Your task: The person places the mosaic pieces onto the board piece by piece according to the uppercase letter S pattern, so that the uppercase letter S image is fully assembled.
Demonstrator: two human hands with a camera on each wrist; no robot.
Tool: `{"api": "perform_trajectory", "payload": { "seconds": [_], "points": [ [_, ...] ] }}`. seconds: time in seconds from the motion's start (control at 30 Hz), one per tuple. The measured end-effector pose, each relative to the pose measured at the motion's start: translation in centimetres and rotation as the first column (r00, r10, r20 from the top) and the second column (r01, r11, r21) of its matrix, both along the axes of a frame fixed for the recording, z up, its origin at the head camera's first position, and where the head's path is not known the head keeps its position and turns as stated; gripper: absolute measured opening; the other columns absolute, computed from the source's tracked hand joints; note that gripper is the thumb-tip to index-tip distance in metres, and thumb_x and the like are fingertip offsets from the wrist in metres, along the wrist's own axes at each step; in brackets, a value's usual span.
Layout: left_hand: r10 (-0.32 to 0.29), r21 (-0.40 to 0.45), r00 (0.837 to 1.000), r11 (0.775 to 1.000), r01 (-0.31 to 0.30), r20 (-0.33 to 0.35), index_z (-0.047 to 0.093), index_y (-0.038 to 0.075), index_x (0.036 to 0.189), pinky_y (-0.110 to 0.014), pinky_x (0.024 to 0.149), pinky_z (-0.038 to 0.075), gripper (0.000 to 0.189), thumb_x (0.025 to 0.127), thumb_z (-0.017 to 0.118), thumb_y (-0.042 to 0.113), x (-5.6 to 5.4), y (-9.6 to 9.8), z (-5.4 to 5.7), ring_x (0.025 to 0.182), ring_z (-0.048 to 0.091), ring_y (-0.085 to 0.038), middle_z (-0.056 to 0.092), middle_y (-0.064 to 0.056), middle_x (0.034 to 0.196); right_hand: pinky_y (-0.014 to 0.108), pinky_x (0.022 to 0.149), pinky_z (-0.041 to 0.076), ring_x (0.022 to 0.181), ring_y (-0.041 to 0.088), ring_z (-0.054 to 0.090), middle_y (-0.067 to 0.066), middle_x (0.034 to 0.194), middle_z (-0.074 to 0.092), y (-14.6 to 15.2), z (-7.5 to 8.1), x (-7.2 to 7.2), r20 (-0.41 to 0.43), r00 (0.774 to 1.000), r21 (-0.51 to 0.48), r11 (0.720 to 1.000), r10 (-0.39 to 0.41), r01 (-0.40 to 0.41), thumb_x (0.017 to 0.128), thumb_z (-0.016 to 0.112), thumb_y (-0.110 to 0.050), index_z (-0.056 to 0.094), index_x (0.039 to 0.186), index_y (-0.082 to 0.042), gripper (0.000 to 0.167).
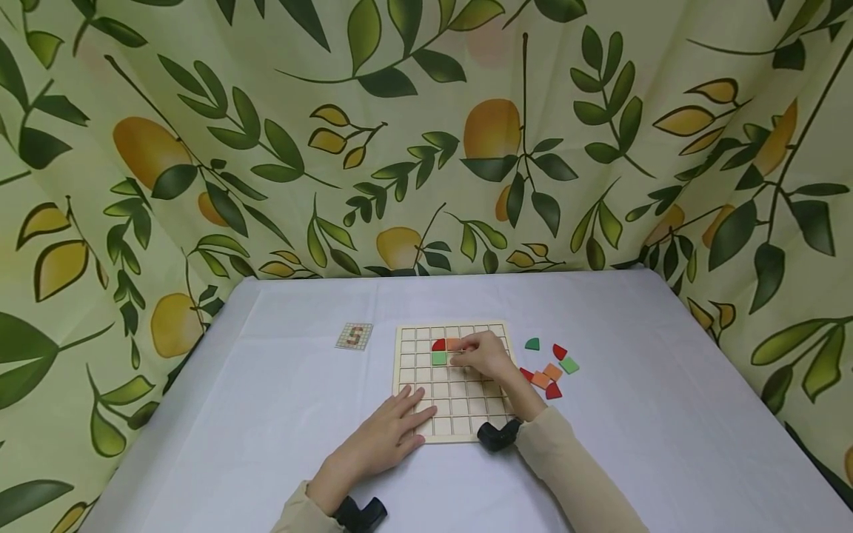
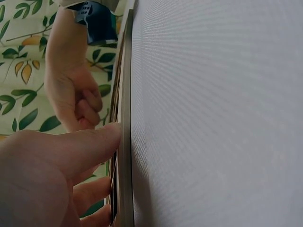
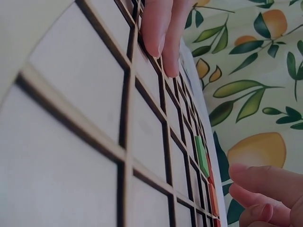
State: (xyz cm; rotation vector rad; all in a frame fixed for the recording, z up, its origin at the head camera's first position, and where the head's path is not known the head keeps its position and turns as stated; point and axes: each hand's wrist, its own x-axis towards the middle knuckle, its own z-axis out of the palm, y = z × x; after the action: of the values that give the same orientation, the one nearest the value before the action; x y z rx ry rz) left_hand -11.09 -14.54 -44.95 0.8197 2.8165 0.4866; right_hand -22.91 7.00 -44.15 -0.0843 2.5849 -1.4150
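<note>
My left hand (image 1: 386, 433) lies with its fingers spread on the near left corner of a wooden grid board (image 1: 426, 426). In the left wrist view, its thumb (image 2: 94, 142) rests along the board's edge. Over the far part of the grid is my right hand (image 1: 488, 357), fingers bent down beside an orange square tile (image 1: 453, 343), thumb and forefinger apart. A red rounded tile (image 1: 438, 345) sits left of the orange one, with a green square tile (image 1: 438, 358) just below it. In the right wrist view, a red tile (image 3: 217, 222) shows low by my right fingers.
Several loose red, orange and green tiles (image 1: 552, 371) lie on the white cloth right of the board. A small pattern card (image 1: 355, 336) lies to its left. Behind the table hangs a leaf-and-fruit printed curtain (image 1: 413, 185).
</note>
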Motion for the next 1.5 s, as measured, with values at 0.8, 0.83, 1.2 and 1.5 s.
{"api": "perform_trajectory", "payload": {
  "seconds": [0.8, 0.83, 1.2, 1.5],
  "points": [
    [0.003, 0.009, 1.000, 1.000, -0.004, 0.018, 0.046, 0.023, 0.144, -0.051, 0.120, 0.028, 0.047, 0.098, 0.052, 0.033, 0.2, -0.1, 0.2, 0.149, 0.026, -0.034, 0.034, -0.009, 0.158, 0.022, 0.053, 0.030, 0.058, 0.012, 0.036, -0.004, 0.058, 0.040, 3.2, 0.0, 0.5, -0.030, 0.997, -0.049, 0.996, -0.070, 0.069, 0.081, 0.075, -0.012, 0.073, 0.101, 0.002, 0.025],
    [0.003, 0.009, 1.000, 1.000, -0.003, 0.018, 0.046, 0.023, 0.144, -0.051, 0.120, 0.028, 0.047, 0.098, 0.052, 0.033, 0.2, -0.1, 0.2, 0.149, 0.026, -0.034, 0.034, -0.009, 0.158, 0.022, 0.053, 0.030, 0.059, 0.012, 0.036, -0.004, 0.058, 0.040, 3.4, 0.1, 0.6, -0.031, 0.997, -0.045, 0.996, -0.077, 0.075, 0.081, 0.075, -0.012, 0.073, 0.101, 0.002, 0.025],
    [-0.003, 0.016, 1.000, 1.000, 0.003, 0.002, 0.048, 0.022, 0.143, -0.052, 0.119, 0.030, 0.046, 0.098, 0.052, 0.031, 0.2, 0.0, 0.1, 0.149, 0.027, -0.035, 0.036, -0.010, 0.157, 0.022, 0.049, 0.029, 0.053, 0.010, 0.033, -0.006, 0.058, 0.040, 5.1, 0.0, 0.5, -0.011, 0.989, -0.030, 0.988, -0.150, 0.149, 0.084, 0.072, -0.017, 0.072, 0.105, 0.001, 0.027],
    [-0.002, 0.005, 1.000, 1.000, 0.002, -0.005, 0.047, 0.022, 0.143, -0.050, 0.120, 0.029, 0.046, 0.098, 0.052, 0.031, 0.1, 0.1, 0.1, 0.149, 0.026, -0.034, 0.035, -0.010, 0.158, 0.023, 0.051, 0.034, 0.055, 0.010, 0.039, -0.006, 0.057, 0.042, 6.5, -0.2, 0.3, 0.025, 0.974, -0.023, 0.974, -0.224, 0.225, 0.085, 0.072, -0.020, 0.071, 0.107, 0.001, 0.031]
  ]
}}
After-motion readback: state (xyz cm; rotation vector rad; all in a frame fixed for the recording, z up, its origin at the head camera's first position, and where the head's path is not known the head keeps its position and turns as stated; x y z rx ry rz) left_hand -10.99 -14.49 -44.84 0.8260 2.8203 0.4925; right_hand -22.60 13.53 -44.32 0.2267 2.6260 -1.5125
